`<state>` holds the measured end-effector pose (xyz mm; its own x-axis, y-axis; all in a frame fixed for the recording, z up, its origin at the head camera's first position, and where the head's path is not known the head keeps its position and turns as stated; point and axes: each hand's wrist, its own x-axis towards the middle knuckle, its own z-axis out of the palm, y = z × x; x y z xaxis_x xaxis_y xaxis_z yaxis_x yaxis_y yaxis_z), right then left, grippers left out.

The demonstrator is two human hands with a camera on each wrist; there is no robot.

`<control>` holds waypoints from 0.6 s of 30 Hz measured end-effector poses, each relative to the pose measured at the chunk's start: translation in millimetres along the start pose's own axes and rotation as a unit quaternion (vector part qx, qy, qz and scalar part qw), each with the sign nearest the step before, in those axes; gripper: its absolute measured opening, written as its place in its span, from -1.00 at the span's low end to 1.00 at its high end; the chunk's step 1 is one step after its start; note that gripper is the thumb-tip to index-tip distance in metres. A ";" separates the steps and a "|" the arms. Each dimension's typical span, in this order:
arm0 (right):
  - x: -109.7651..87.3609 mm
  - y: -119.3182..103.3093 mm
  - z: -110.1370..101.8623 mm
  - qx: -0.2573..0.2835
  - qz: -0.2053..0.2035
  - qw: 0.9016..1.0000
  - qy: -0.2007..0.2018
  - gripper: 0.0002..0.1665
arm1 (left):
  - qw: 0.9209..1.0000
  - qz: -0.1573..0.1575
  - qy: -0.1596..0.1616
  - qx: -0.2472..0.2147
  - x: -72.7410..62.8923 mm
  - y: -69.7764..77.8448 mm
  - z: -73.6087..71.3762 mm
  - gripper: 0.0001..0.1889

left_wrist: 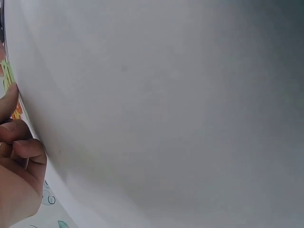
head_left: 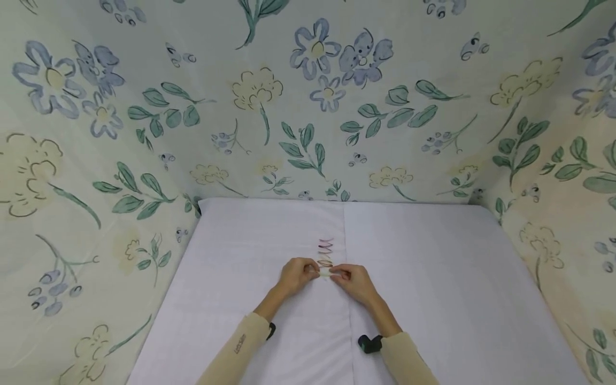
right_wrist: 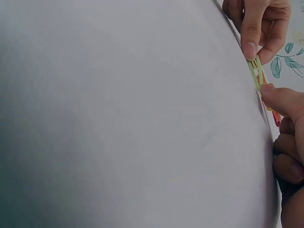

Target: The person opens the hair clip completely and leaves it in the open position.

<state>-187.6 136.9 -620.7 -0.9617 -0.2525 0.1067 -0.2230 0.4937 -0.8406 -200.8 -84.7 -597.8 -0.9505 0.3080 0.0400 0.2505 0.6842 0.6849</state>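
Near the middle of the white-covered table, my left hand (head_left: 295, 276) and right hand (head_left: 357, 283) face each other with a small gap between the fingertips. Spanning that gap are slim light-green loops that look like snap hair clips (right_wrist: 258, 78). The left thumb and fingers pinch their one end, and the right thumb and fingers pinch the other. Whether these are one clip or two is hard to tell. Just beyond the hands, pink, dark red, orange and brownish clips (head_left: 325, 249) lie in a zigzag column. Orange and red clips (right_wrist: 277, 118) show behind the right thumb.
A white cloth (head_left: 414, 256) with a lengthwise crease covers the table. Floral fabric (head_left: 308, 133) hangs behind it and along both sides. Dark wrist devices (head_left: 369, 344) are worn near the sleeve cuffs.
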 end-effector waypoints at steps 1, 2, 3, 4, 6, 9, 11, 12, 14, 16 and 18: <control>-0.3 -0.1 0.6 -0.001 -0.002 1.000 0.001 -0.82 | 1.000 -0.001 0.001 0.000 -1.1 -0.2 -0.3 -0.96; -0.7 -0.2 1.1 -0.003 -0.003 1.000 0.002 -0.83 | 1.000 0.000 0.004 0.003 -2.3 -0.2 -0.7 -0.97; -0.9 -0.4 1.7 -0.004 -0.005 1.000 0.003 -0.84 | 1.000 0.002 0.006 0.005 -3.4 -0.3 -0.9 -0.98; -1.0 -0.4 2.3 -0.005 -0.008 1.000 0.005 -0.85 | 1.000 0.005 0.009 0.007 -4.5 -0.3 -0.9 -0.98; -0.9 -0.9 3.3 -0.013 -0.015 1.000 0.010 -0.89 | 1.000 0.009 0.013 0.012 -5.9 0.3 -0.9 -0.96; -0.2 -3.3 3.1 -0.024 -0.030 0.999 0.017 -0.94 | 1.000 0.015 0.016 0.014 -5.9 2.5 -0.5 -0.96; 0.4 -5.2 2.1 -0.032 -0.040 0.999 0.020 -0.94 | 1.000 0.014 0.018 0.013 -5.1 4.4 -0.4 -0.95; 0.8 -6.1 1.6 -0.034 -0.043 0.998 0.021 -0.94 | 1.000 0.014 0.020 0.014 -4.8 5.2 -0.4 -0.95; 1.5 -7.7 1.0 -0.039 -0.045 0.998 0.020 -0.94 | 0.999 0.010 0.027 0.017 -4.8 6.3 -1.3 -0.93; 2.2 -8.4 0.9 -0.041 -0.046 0.998 0.022 -0.95 | 0.999 0.004 0.031 0.020 -5.1 6.8 -2.7 -0.91; 2.4 -8.9 1.3 -0.042 -0.047 0.998 0.027 -0.96 | 0.999 -0.003 0.033 0.020 -5.8 6.9 -4.9 -0.91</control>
